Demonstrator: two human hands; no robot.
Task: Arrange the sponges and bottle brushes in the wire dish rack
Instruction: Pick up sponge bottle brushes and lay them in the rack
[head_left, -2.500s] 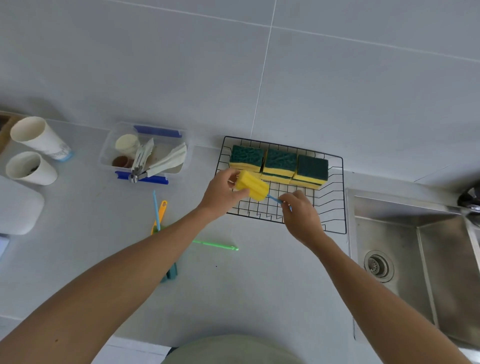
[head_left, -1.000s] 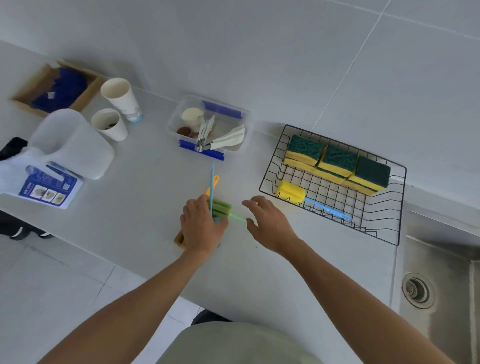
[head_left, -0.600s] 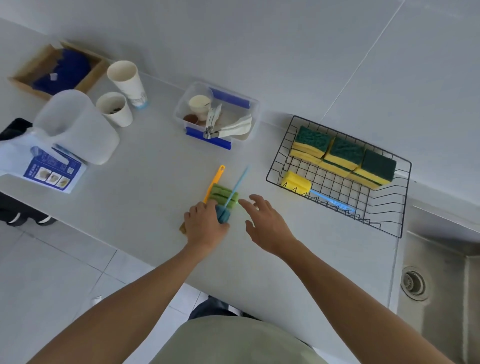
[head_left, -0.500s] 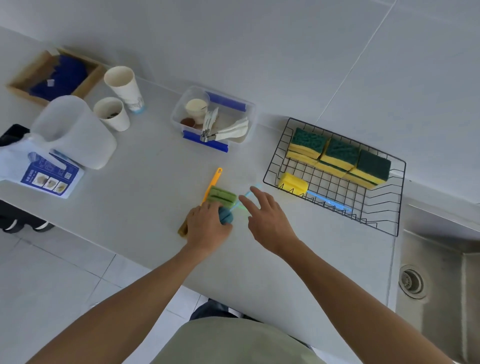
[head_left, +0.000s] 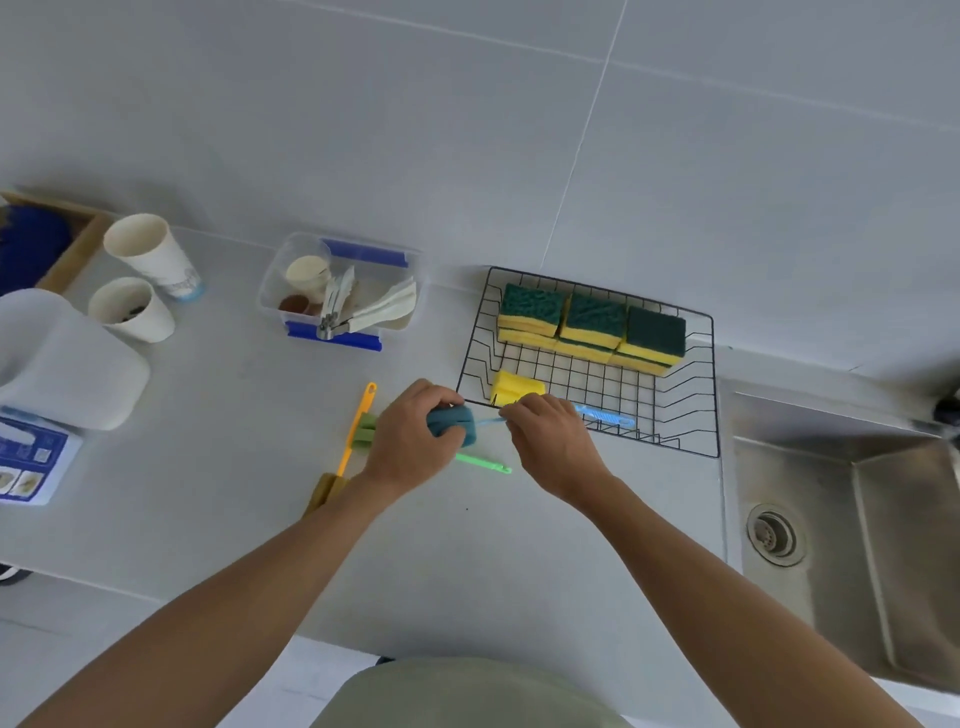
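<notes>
A black wire dish rack (head_left: 712, 384) stands against the wall with three green-and-yellow sponges (head_left: 592, 330) in a row at its back. A yellow-headed bottle brush (head_left: 514, 387) with a blue handle lies along the rack's front. My left hand (head_left: 410, 444) grips the blue foam head of another bottle brush (head_left: 453, 423) just left of the rack. My right hand (head_left: 553, 441) pinches that brush's thin blue handle. A green brush (head_left: 480, 463) and an orange-handled brush (head_left: 356, 428) lie on the counter under and beside my left hand.
A clear plastic box (head_left: 340, 291) of utensils stands left of the rack. Two paper cups (head_left: 150, 260), a white jug (head_left: 62, 358) and a wooden tray (head_left: 47, 239) are at far left. A steel sink (head_left: 852, 545) lies to the right.
The yellow brush went from both hands into the rack. My left hand picked the blue brush off the counter and carried it toward the rack; my right hand took its handle.
</notes>
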